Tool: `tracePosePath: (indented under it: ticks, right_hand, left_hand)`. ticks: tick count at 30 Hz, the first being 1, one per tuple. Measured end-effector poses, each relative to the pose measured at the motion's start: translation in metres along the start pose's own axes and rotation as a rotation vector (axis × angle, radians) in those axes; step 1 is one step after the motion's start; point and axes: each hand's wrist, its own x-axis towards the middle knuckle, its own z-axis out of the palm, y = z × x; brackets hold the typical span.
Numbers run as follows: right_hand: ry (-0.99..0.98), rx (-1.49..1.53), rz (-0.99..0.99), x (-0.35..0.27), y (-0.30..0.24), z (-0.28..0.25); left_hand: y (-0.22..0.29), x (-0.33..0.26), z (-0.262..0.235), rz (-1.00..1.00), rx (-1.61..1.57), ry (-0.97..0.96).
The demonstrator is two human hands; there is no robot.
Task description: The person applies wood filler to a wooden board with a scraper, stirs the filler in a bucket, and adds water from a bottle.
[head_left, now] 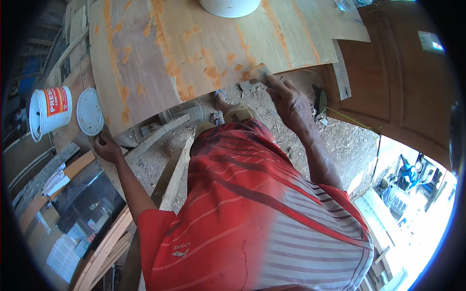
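Note:
A plywood sheet (204,48) lies in front of me, marked with rough orange filler patches and stripes. My right hand (290,102) is closed around a putty knife (262,72), whose blade meets the sheet's near edge beside an orange smear. Off to the left, a round white lid (90,112) with specks on it rests by the sheet's left edge. Just below that lid is my left hand (108,147), fingers curled; what they grip, if anything, is hidden. A white bucket with a red label (57,107) stands left of the lid.
A white tub (230,7) stands on the sheet's far side. Brown panelled wood (388,72) is at the right. Timber strips (104,247) and a dark board (92,208) are at the lower left. Shavings litter the floor (335,155) near my feet.

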Motion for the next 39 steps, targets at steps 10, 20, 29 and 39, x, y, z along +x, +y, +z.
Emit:
tracePosePath:
  ticks: [10,20,29,39]
  right_hand:
    - [0.009,0.198,0.013,-0.025,-0.002,0.017]
    - [0.026,0.173,-0.014,-0.032,-0.005,0.014]
    - [0.03,0.183,0.003,-0.033,-0.008,0.013]
    - [0.167,0.188,-0.12,-0.012,-0.024,0.021]
  left_hand:
    - [-0.036,0.035,0.011,-0.312,-0.187,-0.071]
    - [-0.029,0.071,0.017,-0.818,-0.699,-0.235]
    - [-0.01,0.068,-0.025,-0.562,-1.122,-0.178]
    - [0.006,0.137,-0.118,-0.357,-1.181,0.119]
